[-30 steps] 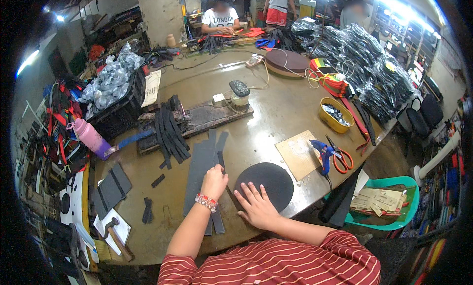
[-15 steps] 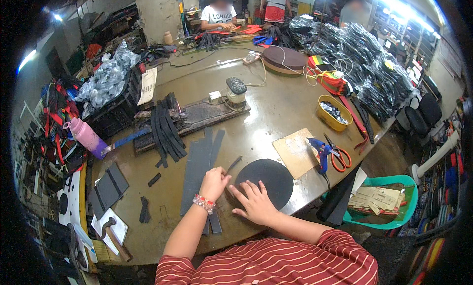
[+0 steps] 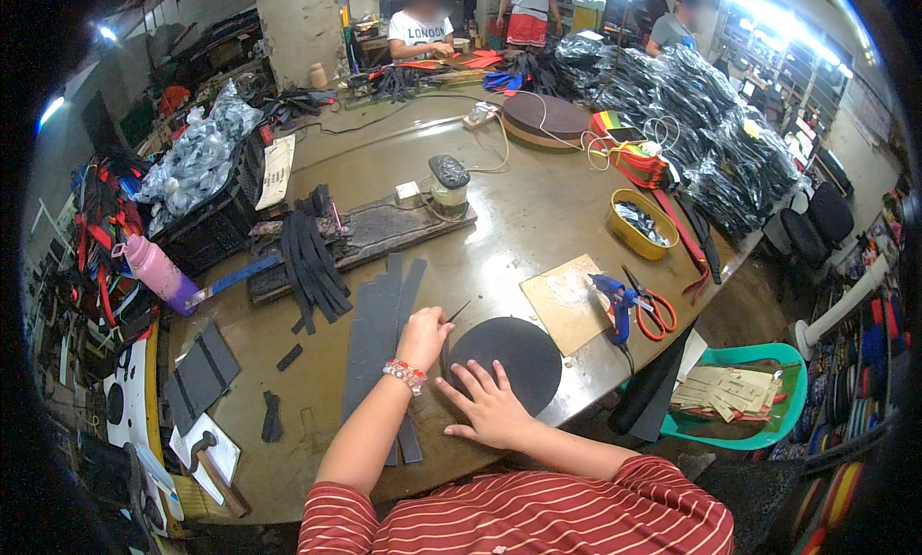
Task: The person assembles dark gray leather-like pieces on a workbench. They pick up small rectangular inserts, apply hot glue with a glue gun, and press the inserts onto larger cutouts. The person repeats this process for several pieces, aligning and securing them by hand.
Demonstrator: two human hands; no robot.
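Note:
My left hand (image 3: 424, 338) is closed in a pinch at the far left edge of a round black disc (image 3: 523, 349). From its fingertips a thin dark strip (image 3: 459, 311) sticks out, angled away to the right. How far that strip runs under the fingers is hidden. My right hand (image 3: 492, 403) lies with fingers spread, fingertips on the disc's near left part and the thumb toward the table. Long flat grey-black strips (image 3: 370, 329) lie beneath and beside my left forearm.
Right of the disc are a tan board (image 3: 565, 301), a blue glue gun (image 3: 619, 310) and orange-handled scissors (image 3: 658, 310). Farther off stand a lidded jar (image 3: 448, 185) and a yellow tub (image 3: 639, 233). A hammer (image 3: 216, 469) lies left. Other people work across the table.
My left hand has moved a little farther away along the disc's edge, and the strip has turned to look thinner. My right hand's fingers are spread wider. The whole view has shifted slightly.

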